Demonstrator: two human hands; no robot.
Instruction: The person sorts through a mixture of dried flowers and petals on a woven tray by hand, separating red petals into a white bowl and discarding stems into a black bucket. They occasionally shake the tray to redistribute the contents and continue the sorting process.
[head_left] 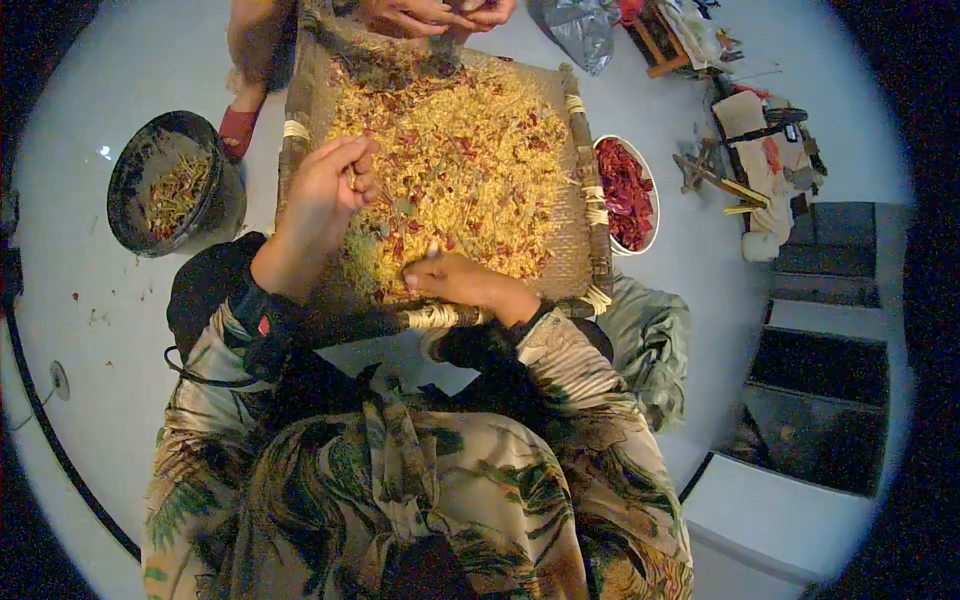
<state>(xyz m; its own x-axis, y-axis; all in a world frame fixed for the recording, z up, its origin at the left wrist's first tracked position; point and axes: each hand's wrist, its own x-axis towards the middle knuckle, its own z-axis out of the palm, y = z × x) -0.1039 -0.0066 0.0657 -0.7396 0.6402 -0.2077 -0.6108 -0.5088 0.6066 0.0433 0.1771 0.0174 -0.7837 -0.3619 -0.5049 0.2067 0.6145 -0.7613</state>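
Observation:
A woven tray with a dark wooden frame [584, 170] holds a layer of yellow bits [480, 130] mixed with red pieces. Above the tray's left side is my left hand [335, 185], its fingers curled together; what they hold, if anything, is too small to name. My right hand [460, 280] rests low over the near edge of the yellow bits, thumb and fingers bent toward the heap, and I cannot make out anything between them. Some greenish bits [362, 255] lie between my two hands.
A dark bucket [228, 200] with stems stands left of the tray, a white bowl [655, 215] of red pieces right of it. Across the tray are a co-worker's hands [430, 15]. A plastic bag [585, 35] and a wooden stool [665, 45] are at the upper right.

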